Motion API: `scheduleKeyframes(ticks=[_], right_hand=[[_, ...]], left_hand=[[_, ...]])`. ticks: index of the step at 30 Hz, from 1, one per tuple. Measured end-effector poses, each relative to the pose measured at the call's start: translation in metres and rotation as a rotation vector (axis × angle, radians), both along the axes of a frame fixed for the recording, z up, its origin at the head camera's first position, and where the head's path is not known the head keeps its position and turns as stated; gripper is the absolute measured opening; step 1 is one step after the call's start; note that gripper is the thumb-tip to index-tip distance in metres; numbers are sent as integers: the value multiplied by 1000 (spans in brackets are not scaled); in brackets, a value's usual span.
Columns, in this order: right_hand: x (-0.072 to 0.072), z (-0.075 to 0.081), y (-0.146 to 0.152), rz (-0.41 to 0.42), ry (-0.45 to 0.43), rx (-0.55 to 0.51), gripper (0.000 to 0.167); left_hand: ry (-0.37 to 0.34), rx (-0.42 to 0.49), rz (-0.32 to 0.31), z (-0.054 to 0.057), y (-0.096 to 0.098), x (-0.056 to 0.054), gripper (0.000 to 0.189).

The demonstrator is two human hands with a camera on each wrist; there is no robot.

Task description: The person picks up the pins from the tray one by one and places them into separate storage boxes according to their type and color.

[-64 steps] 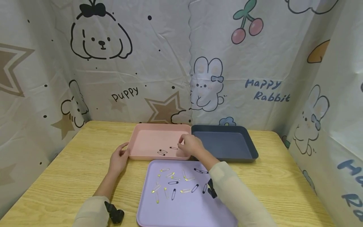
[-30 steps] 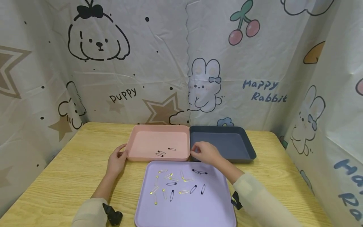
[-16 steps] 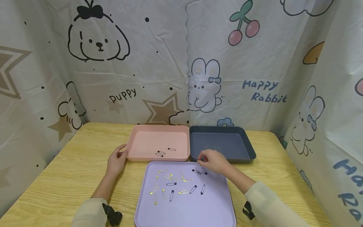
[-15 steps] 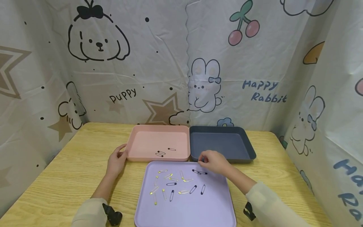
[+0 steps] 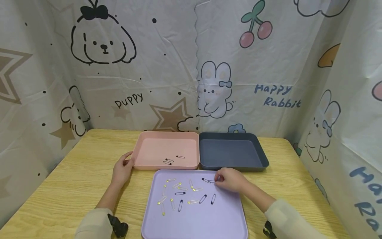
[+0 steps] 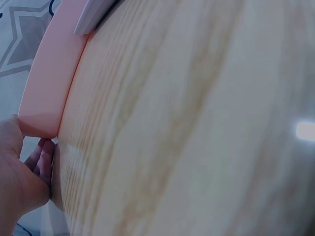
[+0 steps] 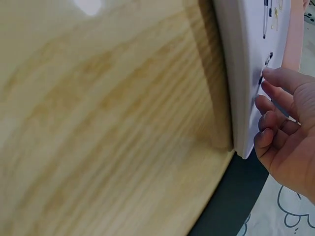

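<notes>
My left hand (image 5: pixel 121 171) rests against the left end of the pink tray (image 5: pixel 167 166), its fingers touching the wall near the front corner. In the left wrist view, the thumb and fingertips meet that tray end. Over the back right of the lilac tray (image 5: pixel 218 222), my right hand (image 5: pixel 231 180) pinches the end of a black safety pin (image 5: pixel 211 181) between thumb and index finger; the fingertips hide its head. Another black safety pin (image 5: pixel 205 180) lies against it. Several yellow-headed pins (image 5: pixel 192 201) and more black pins (image 5: pixel 180 205) are scattered on the lilac tray.
A dark blue tray (image 5: pixel 235 149) stands at the back, side by side with the pink one. Three black pins (image 5: pixel 169 160) lie inside the pink tray. The lilac tray sits in front of both on the wooden table (image 5: pixel 74 186). A patterned curtain (image 5: pixel 167 76) hangs behind.
My right hand has moved from above the pink tray, past the dark blue tray's front edge, down to the black pins on the lilac tray. The left hand stays at the pink tray.
</notes>
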State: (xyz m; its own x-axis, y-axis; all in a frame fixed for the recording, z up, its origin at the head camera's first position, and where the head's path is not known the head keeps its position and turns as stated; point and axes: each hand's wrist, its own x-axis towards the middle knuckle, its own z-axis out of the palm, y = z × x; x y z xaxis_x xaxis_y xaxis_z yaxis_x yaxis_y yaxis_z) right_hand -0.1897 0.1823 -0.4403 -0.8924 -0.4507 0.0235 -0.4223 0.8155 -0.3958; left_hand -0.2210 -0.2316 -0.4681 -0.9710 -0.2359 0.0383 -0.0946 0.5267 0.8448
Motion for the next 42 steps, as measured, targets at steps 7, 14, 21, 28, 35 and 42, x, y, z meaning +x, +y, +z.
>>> scheduleKeyframes(ticks=[7,14,21,28,35,42], right_hand=[[1,-3,-2,-13,39,1,5],[3,-5,-2,-17,77,2,5],[3,-6,-1,-40,89,-17,5],[1,-3,-3,-68,111,-47,5],[-5,4,-9,-72,126,-46,4],[-13,15,-16,-67,148,-63,5]], left_hand=[[-6,9,-8,0,0,1,44],[-3,8,-1,0,0,0,44],[-5,5,6,-1,0,0,45],[1,-3,6,-1,0,0,44],[5,-10,4,-1,-1,0,44],[5,-12,0,-3,-1,-1,44]])
